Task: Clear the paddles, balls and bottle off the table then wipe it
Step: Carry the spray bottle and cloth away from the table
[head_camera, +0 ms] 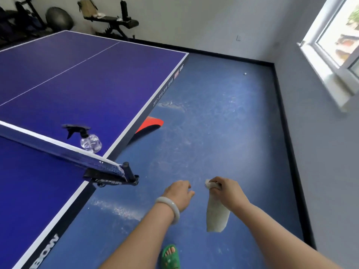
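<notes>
Gripping a cloth (pixel 216 216) by its top in the right hand (pixel 226 191), the rest hanging over the floor (pixel 223 123). Holding nothing in the left hand (pixel 179 193), fingers loosely curled, bracelet (pixel 172 208) at the wrist. Far left: bottle (pixel 90 141) on the table (pixel 77 78), just beyond the net (pixel 58 150), near the right edge. Farther right, ball (pixel 245 73) on the floor.

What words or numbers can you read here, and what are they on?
"2017-2018-2019": on the table's side edge; the text after it is blurred.
"BOW": same edge, lower left; word's start cut off.
Net clamp: lettering too blurred to read.
</notes>
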### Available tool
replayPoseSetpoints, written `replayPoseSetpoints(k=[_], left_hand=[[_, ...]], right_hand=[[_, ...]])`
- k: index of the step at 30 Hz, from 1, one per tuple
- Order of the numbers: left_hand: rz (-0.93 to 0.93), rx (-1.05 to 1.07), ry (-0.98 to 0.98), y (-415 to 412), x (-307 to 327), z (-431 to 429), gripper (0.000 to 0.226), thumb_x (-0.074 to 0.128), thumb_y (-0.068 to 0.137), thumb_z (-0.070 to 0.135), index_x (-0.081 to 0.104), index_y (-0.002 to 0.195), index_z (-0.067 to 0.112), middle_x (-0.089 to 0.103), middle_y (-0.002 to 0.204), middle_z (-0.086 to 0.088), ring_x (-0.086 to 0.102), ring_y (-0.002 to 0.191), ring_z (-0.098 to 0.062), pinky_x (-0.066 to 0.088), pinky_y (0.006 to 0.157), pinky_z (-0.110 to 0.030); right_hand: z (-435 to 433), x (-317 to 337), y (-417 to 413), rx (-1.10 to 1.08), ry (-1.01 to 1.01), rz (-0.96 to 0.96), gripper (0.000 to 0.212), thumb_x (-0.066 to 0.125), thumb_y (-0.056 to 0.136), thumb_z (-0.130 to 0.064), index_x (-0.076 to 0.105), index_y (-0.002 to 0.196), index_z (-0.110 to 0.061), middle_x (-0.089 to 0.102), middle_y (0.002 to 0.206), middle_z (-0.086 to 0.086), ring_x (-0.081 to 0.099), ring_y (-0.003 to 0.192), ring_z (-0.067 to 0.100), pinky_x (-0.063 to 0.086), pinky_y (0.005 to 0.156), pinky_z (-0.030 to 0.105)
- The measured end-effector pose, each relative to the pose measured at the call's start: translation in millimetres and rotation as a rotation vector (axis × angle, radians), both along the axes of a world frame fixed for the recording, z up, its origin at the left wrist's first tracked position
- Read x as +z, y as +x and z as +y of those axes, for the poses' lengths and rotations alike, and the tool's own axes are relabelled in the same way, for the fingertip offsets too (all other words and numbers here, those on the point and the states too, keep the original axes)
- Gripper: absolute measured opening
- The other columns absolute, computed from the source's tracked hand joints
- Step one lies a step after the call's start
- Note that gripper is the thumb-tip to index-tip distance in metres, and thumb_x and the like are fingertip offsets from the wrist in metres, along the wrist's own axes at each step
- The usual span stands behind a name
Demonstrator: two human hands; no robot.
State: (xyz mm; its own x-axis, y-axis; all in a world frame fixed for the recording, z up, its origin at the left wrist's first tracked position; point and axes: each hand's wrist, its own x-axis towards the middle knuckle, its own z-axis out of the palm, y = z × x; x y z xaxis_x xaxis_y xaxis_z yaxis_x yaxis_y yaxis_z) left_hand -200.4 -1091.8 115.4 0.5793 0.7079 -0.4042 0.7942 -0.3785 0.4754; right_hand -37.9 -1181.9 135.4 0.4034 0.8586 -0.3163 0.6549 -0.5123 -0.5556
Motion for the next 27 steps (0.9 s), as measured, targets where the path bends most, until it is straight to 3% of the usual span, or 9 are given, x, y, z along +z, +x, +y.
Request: replayPoseSetpoints(k=[6, 10, 13, 16, 19, 21, 24, 26, 27], left_hand=[[-0.027, 0.074, -0.046, 58.6, 10.7, 100.9, 0.040, 0.056, 0.095, 0.037, 0.058, 0.129, 0.015, 0.059, 0.131, -0.005, 0.055, 0.120, -0.023, 0.044, 0.100, -0.032], [-0.150, 0.225, -0.234, 93.8, 5.4, 144.7, 0.036, 0.066, 0.089, 0.037, 0.065, 0.118, 0.017, 0.066, 0.118, -0.001, 0.061, 0.107, -0.018, 0.047, 0.092, -0.028], [-0.283, 0.417, -0.259, 125.4, 2.4, 174.3, 0.009, 0.067, 0.085, 0.023, 0.065, 0.087, 0.015, 0.064, 0.079, -0.012, 0.063, 0.072, -0.018, 0.048, 0.063, -0.022], [-0.361, 0.617, -0.251, 150.9, 1.5, 202.4, 0.013, 0.066, 0.084, 0.014, 0.059, 0.075, 0.019, 0.054, 0.057, -0.002, 0.047, 0.049, -0.005, 0.032, 0.042, -0.009], [-0.375, 0.764, -0.318, 168.0, 5.2, 225.3, 0.022, 0.067, 0.086, 0.015, 0.055, 0.068, 0.020, 0.048, 0.059, 0.005, 0.042, 0.061, -0.016, 0.034, 0.054, -0.021], [-0.389, 0.864, -0.328, 169.1, 7.1, 236.8, 0.027, 0.064, 0.090, 0.017, 0.053, 0.065, 0.017, 0.044, 0.063, -0.002, 0.035, 0.067, -0.019, 0.027, 0.061, -0.028], [-0.472, 1.073, -0.341, 157.2, 17.0, 246.0, 0.024, 0.063, 0.092, 0.019, 0.062, 0.070, 0.011, 0.040, 0.067, -0.005, 0.032, 0.068, -0.018, 0.025, 0.062, -0.030], [-0.631, 1.224, -0.395, 144.0, 21.0, 247.0, 0.015, 0.059, 0.093, 0.006, 0.068, 0.092, -0.006, 0.050, 0.068, -0.005, 0.042, 0.074, -0.018, 0.032, 0.070, -0.028], [-0.724, 1.295, -0.425, 137.9, 23.9, 247.2, 0.015, 0.055, 0.094, 0.001, 0.066, 0.095, -0.009, 0.055, 0.069, -0.005, 0.049, 0.074, -0.018, 0.036, 0.071, -0.027]], right_hand=[[102.0, 5.9, 58.6, -0.007, 0.061, 0.039, 0.019, 0.062, 0.089, -0.019, 0.071, 0.105, -0.021, 0.067, 0.088, -0.006, 0.060, 0.083, 0.014, 0.038, 0.064, 0.022], [169.1, -1.2, 85.2, 0.041, 0.062, 0.113, 0.016, 0.064, 0.086, -0.020, 0.071, 0.100, -0.026, 0.068, 0.085, -0.009, 0.062, 0.083, 0.010, 0.038, 0.056, 0.005], [225.5, -10.7, 104.9, 0.137, 0.079, 0.179, 0.014, 0.071, 0.083, -0.019, 0.073, 0.096, -0.024, 0.070, 0.085, -0.009, 0.062, 0.081, 0.008, 0.040, 0.059, 0.004], [275.7, -20.1, 126.2, 0.255, 0.063, 0.216, 0.013, 0.073, 0.083, -0.022, 0.073, 0.096, -0.023, 0.070, 0.083, -0.009, 0.062, 0.081, 0.009, 0.040, 0.061, 0.005], [321.4, -26.8, 145.8, 0.385, 0.031, 0.238, 0.019, 0.071, 0.085, -0.022, 0.071, 0.104, -0.023, 0.068, 0.091, -0.007, 0.063, 0.091, 0.014, 0.040, 0.065, 0.008], [349.2, -31.8, 151.9, 0.411, 0.024, 0.218, 0.031, 0.065, 0.090, -0.024, 0.065, 0.121, -0.022, 0.064, 0.113, 0.001, 0.060, 0.107, 0.020, 0.044, 0.085, 0.021], [384.9, -40.9, 151.3, 0.445, -0.098, -0.004, 0.041, 0.048, 0.100, -0.024, 0.050, 0.140, -0.013, 0.045, 0.143, 0.013, 0.043, 0.130, 0.032, 0.035, 0.108, 0.036], [399.2, -45.6, 141.4, 0.355, -0.234, 0.097, 0.040, 0.044, 0.101, -0.027, 0.052, 0.133, -0.006, 0.048, 0.136, 0.018, 0.048, 0.123, 0.035, 0.039, 0.099, 0.035], [402.4, -48.4, 134.4, 0.340, -0.277, 0.175, 0.033, 0.043, 0.101, -0.028, 0.059, 0.118, -0.004, 0.055, 0.121, 0.020, 0.055, 0.108, 0.034, 0.042, 0.087, 0.034]])
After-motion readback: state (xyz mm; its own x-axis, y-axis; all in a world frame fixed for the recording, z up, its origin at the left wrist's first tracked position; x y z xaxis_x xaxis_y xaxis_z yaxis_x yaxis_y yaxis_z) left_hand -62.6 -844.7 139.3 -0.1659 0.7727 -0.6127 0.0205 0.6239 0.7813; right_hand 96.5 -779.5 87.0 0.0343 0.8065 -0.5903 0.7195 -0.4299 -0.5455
